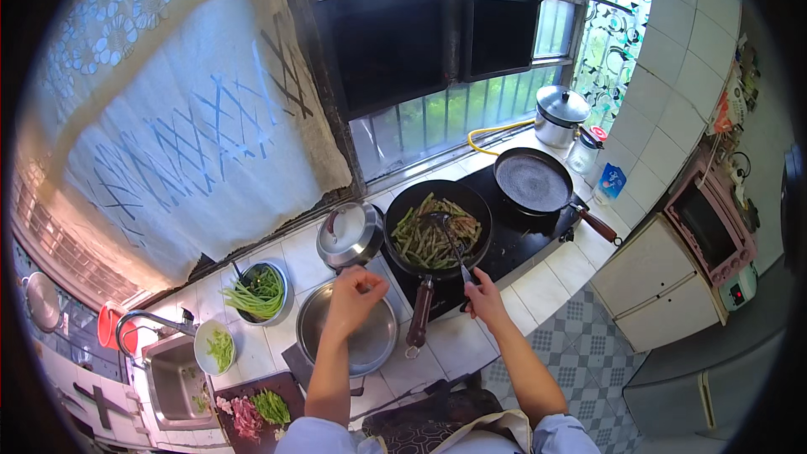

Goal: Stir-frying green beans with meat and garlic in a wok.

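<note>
My right hand (485, 299) grips the dark handle of a cooking spatula (459, 255). The spatula's head rests among cut green beans (419, 236), partly covered by them, in a black frying pan (389, 252). The pan sits on a black glass cooktop (514, 246), its brown handle (420, 315) pointing towards me. Over a wide steel pot (372, 347) hovers my left hand (358, 296), fingers curled in, with nothing visible between them. Just beyond that hand is a steel pot lid (348, 233) with a brown handle.
A second frying pan (533, 180) stands right, near a lidded steel pot (561, 115) and glass jar (583, 151). Left are a bowl of long green beans (261, 293), a white bowl (205, 353), a cutting board (236, 384) with chopped food, and a sink (167, 384).
</note>
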A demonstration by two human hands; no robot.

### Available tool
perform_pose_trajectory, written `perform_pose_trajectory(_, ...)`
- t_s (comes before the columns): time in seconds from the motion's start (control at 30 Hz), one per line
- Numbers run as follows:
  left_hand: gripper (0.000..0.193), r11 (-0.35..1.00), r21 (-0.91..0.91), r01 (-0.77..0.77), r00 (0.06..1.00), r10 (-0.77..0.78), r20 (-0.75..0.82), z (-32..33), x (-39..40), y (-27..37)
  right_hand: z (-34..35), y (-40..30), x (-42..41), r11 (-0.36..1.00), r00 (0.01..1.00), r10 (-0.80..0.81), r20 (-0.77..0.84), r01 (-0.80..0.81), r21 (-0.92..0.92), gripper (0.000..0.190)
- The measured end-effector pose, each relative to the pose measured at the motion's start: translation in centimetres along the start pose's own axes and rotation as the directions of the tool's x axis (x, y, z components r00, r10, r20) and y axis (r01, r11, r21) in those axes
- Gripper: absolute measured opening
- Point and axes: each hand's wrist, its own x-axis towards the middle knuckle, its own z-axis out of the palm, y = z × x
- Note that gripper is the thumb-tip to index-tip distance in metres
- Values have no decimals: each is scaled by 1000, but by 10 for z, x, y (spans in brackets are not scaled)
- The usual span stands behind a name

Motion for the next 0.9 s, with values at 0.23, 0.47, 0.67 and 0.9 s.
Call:
perform_pose_trajectory(0.23,11,946,-104,306,952,-305,27,-4,-105,-11,-29,123,-87,898,958,286,27,-278,340,48)
perform_pose_trajectory(0.47,16,963,92,255,945,-268,186,4,-192,0,-54,222,-182,871,875,463,141,-478,109,32)
perform_pose_trajectory(0.67,13,987,77,139,957,-154,247,18,-256,44,-36,244,-222,894,882,439,171,-448,17,22)
perform_pose_trajectory(0.9,11,966,43,256,887,-253,385,8,-341,87,7,274,-285,940,886,341,313,-324,-108,21)
